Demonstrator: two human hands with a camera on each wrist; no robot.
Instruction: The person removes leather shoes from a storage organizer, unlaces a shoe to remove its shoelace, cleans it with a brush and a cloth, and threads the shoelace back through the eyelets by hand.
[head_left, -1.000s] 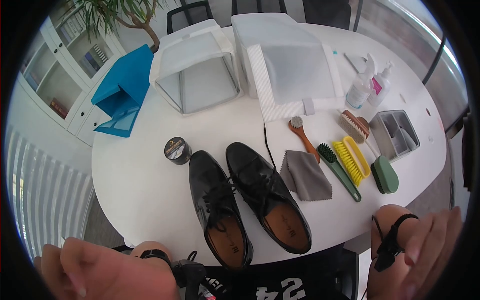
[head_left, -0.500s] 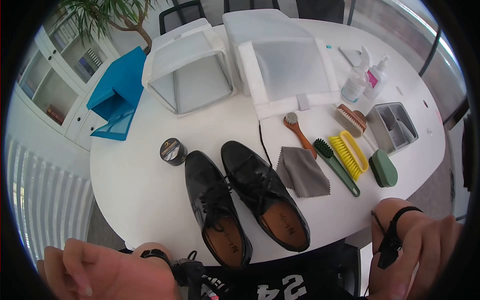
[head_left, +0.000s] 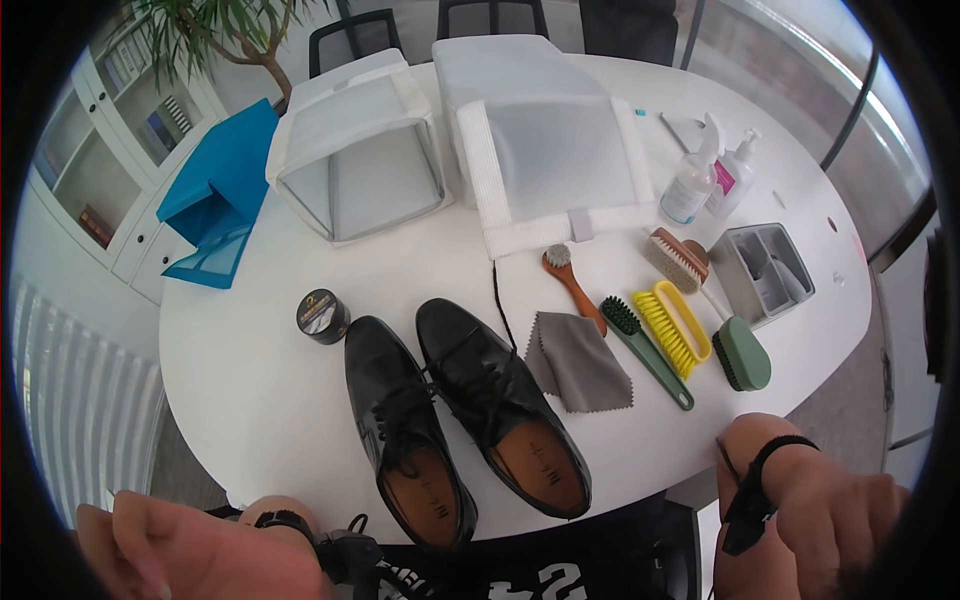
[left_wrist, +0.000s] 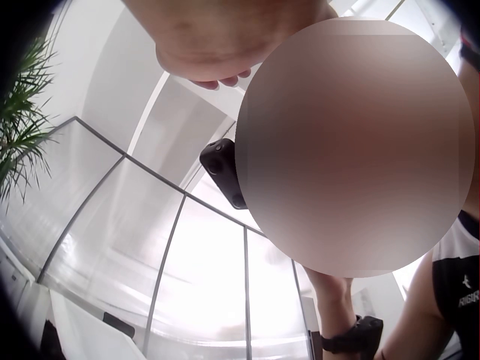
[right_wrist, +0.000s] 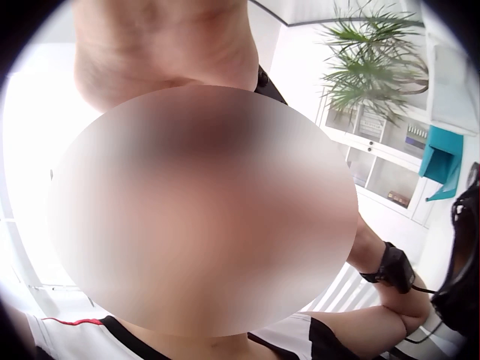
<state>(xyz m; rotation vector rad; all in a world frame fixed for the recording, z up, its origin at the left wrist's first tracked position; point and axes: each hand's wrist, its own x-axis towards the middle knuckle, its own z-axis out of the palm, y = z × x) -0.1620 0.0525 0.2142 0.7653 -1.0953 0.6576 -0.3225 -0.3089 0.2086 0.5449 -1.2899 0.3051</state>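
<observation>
My left hand [head_left: 200,548] is raised at the lower left of the head view, palm showing, its fingers loosely bent around nothing visible. At the lower right, my right hand [head_left: 835,505] is up with its back showing and its fingers bent downward; their tips fade into the dark border. Between and beyond the hands stands a pair of black lace-up shoes [head_left: 490,385], heels at the near table edge. A round tin [head_left: 323,316] sits by the left toe. Right of the shoes lies a grey cloth [head_left: 580,362]. The left wrist view shows a small black device [left_wrist: 223,172] beside a blurred head.
Several brushes lie at the right, among them a yellow brush [head_left: 672,328] and a green-handled brush [head_left: 648,352]. Behind them stand a grey divided box [head_left: 765,270] and two bottles [head_left: 690,185]. Two white fabric boxes [head_left: 360,150] and a blue folder [head_left: 222,190] are at the back.
The head view has shifted slightly, so the table's things sit further left in it. My right hand's fingers have bent further down. The left hand keeps nearly the same pose.
</observation>
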